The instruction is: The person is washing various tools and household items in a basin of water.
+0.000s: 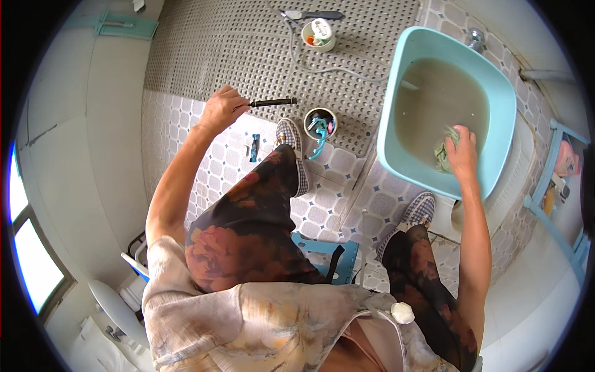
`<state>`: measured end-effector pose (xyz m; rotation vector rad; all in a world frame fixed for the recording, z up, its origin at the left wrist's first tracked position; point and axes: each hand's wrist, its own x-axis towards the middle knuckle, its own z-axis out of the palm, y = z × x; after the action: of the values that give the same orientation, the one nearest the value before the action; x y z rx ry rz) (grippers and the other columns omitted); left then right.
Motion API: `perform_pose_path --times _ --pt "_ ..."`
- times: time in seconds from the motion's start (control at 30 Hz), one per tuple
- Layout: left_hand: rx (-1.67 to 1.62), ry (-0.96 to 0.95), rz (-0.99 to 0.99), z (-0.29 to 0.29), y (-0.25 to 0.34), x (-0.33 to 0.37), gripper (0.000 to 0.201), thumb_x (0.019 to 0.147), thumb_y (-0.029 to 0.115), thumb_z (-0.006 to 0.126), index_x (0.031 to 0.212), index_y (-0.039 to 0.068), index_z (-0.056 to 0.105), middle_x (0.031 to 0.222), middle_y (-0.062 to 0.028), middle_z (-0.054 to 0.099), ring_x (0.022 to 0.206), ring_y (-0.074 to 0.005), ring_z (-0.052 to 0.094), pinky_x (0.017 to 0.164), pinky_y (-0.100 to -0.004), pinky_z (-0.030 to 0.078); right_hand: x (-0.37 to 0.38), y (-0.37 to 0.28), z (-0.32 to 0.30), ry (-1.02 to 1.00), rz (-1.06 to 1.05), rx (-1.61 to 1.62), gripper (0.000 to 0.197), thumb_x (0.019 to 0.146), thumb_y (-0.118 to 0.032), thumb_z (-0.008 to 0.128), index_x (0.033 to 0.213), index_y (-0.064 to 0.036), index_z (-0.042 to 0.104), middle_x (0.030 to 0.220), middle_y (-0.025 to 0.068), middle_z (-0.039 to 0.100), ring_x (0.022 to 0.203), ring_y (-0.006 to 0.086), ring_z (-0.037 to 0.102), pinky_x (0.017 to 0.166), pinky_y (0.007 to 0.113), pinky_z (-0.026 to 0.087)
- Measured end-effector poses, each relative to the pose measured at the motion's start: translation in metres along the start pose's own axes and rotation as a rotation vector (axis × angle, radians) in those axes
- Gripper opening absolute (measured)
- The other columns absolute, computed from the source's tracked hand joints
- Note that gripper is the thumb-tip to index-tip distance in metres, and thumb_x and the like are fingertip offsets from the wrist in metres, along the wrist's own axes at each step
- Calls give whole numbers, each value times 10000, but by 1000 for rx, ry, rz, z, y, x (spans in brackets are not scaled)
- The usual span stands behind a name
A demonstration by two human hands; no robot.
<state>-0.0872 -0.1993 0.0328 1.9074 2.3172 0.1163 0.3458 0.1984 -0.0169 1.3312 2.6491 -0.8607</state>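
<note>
My left hand (222,111) is closed round one end of a slim black stick (273,102), which points right above the floor; its exact kind I cannot make out. To the right, my right hand (462,150) grips a wet green cloth (444,152) at the water's near right side. Murky grey-brown water stands in the large light-blue basin (389,102) around the cloth. Between my hands, a white cup (335,118) holds small dark and pink items, and a bright blue piece (320,139) hangs over its rim. A small blue-and-black item (255,149) lies on the tiles.
Another white tub (319,37) with small items stands on the grey perforated mat (248,56). A grey hose (310,70) crosses the mat near a black-handled tool (319,15). A metal tap (475,38) is behind the basin, and a blue shelf (551,186) stands at right.
</note>
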Motion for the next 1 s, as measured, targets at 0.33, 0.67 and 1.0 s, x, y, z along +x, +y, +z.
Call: perform_pose_path --times 0.33,0.67,1.0 --pt "-765 -286 -372 -88 133 113 246 906 230 684 982 0 724 698 -6 594 664 -77 521 608 -254 437 -6 14 2 116 -135 401 284 859 -167 663 1110 -58 585 1091 156 593 1073 321 564 952 384 432" --pt "-1066 -724 -338 -60 217 210 253 911 219 602 934 -1 724 655 -12 593 601 -81 539 556 -257 444 -20 -71 -43 142 -517 571 286 788 -67 739 1034 -122 604 1350 89 479 1259 303 455 1045 401 397" --pt "-1244 -668 -554 -50 241 207 243 886 203 642 896 -26 722 695 -44 631 613 -102 565 575 -249 480 1 -42 -14 89 -386 164 298 781 19 688 1029 -97 572 1285 175 536 1190 395 514 989 434 444"
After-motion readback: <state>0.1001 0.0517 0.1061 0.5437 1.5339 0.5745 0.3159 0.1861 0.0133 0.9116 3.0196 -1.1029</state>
